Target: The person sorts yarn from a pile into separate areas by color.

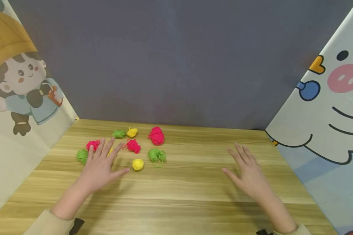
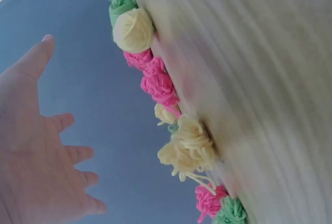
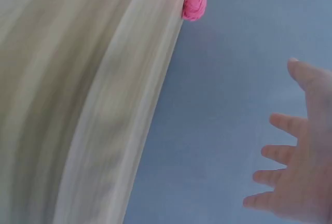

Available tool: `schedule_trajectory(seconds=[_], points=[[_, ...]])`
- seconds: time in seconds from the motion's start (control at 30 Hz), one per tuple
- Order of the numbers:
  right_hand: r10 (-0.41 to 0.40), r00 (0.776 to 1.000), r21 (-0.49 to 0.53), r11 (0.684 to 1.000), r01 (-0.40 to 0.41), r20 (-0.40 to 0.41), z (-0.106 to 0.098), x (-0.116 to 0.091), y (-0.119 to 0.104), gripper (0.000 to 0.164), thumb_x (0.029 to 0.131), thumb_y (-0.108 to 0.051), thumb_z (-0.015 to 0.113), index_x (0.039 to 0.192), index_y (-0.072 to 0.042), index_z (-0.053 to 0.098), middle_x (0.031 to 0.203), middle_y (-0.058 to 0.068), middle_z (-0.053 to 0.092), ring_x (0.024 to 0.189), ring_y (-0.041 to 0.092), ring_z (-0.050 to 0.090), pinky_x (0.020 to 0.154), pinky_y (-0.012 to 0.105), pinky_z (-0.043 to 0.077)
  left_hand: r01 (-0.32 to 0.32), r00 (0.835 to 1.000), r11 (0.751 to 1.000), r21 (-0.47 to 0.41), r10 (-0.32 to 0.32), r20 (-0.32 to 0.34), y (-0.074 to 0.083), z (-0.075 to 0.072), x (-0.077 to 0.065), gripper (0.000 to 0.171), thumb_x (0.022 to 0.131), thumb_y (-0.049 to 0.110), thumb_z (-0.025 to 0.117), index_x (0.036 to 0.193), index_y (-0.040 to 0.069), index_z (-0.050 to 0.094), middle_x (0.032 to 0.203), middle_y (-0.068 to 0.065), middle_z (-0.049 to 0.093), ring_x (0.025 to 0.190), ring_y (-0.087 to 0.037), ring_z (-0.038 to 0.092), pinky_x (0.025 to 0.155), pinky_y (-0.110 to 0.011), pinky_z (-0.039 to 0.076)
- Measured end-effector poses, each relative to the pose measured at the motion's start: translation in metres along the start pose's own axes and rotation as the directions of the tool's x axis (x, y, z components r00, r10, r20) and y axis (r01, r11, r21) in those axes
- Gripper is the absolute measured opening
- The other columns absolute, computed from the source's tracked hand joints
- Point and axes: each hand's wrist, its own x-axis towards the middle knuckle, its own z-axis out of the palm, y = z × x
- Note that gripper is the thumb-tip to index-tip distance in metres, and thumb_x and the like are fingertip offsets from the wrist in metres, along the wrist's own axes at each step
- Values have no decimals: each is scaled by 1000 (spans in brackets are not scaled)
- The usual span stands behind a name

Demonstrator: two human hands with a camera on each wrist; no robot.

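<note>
Small balls of yarn in three colours lie on the left half of the wooden table. My left hand (image 1: 97,170) hovers over the left group with fingers spread, holding nothing. Under and beside its fingers are a green ball (image 1: 82,156), a pink-red ball (image 1: 92,145) and a partly hidden yellow ball (image 2: 188,149). Off the thumb tip sits a smooth yellow ball (image 1: 137,164). A loose green ball (image 1: 157,155), a large pink-red ball (image 1: 157,136) and a smaller pink-red one (image 1: 133,146) lie further right. My right hand (image 1: 251,178) hangs over the table's right side, fingers extended, holding nothing.
At the back lie another green ball (image 1: 119,134) and a yellow ball (image 1: 132,132). A dark grey panel (image 1: 176,65) rises behind the wooden table (image 1: 188,202). Printed cartoon cloths stand along the left (image 1: 6,147) and right (image 1: 311,130) sides.
</note>
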Motion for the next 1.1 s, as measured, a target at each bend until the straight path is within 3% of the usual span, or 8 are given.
schedule_trajectory(seconds=[0.17, 0.4, 0.73, 0.9, 0.97, 1.03, 1.1], points=[[-37, 999, 33, 999, 39, -36, 0, 13, -12, 72, 87, -46, 63, 147, -21, 33, 156, 7, 20, 142, 38, 18, 112, 59, 19, -10, 1000, 1000, -18, 10, -29, -5, -6, 8, 95, 79, 72, 53, 152, 25, 16, 156, -19, 14, 142, -43, -2, 108, -66, -10], [-68, 998, 140, 988, 68, -5, -2, 32, -31, 73, 87, -45, 63, 148, -26, 29, 157, 2, 18, 143, 33, 16, 107, 65, 23, -15, 1000, 998, -62, 15, 0, -15, -15, 20, 99, 77, 65, 62, 152, 20, 16, 156, -18, 13, 142, -43, -1, 107, -70, -1], [-161, 987, 308, 939, 154, -2, 12, 56, -66, 76, 84, -40, 69, 147, -23, 32, 156, 2, 23, 142, 31, 23, 111, 57, 22, -72, 997, 985, -154, 74, 6, -43, -18, 34, 100, 73, 49, 76, 150, 11, 23, 153, -24, 19, 139, -50, 9, 105, -72, 6], [-213, 977, 355, 914, 199, 0, 23, 67, -85, 77, 83, -43, 69, 147, -25, 31, 155, 0, 25, 140, 28, 28, 110, 54, 26, -89, 995, 976, -196, 95, 22, -58, -14, 36, 100, 73, 47, 77, 150, 11, 23, 153, -24, 19, 138, -50, 11, 105, -70, 14], [-225, 974, 366, 907, 207, 7, 26, 71, -92, 77, 82, -44, 69, 147, -26, 32, 154, -1, 25, 139, 27, 31, 110, 53, 28, -93, 994, 973, -209, 101, 31, -63, -12, 36, 99, 73, 44, 78, 150, 12, 23, 153, -24, 20, 137, -50, 15, 105, -69, 18], [-237, 971, 383, 899, 215, 11, 28, 75, -100, 78, 81, -43, 70, 147, -28, 31, 154, -3, 26, 137, 26, 34, 109, 52, 29, -99, 993, 972, -214, 109, 35, -68, -11, 36, 97, 74, 38, 79, 150, 11, 25, 152, -23, 22, 128, -47, 35, 102, -66, 27], [-250, 968, 401, 888, 224, 12, 30, 79, -106, 78, 81, -41, 71, 147, -28, 32, 153, -5, 27, 135, 26, 37, 108, 51, 31, -107, 993, 971, -213, 117, 35, -73, -9, 36, 96, 73, 31, 81, 149, 11, 26, 151, -25, 25, 115, -41, 45, 98, -62, 35]])
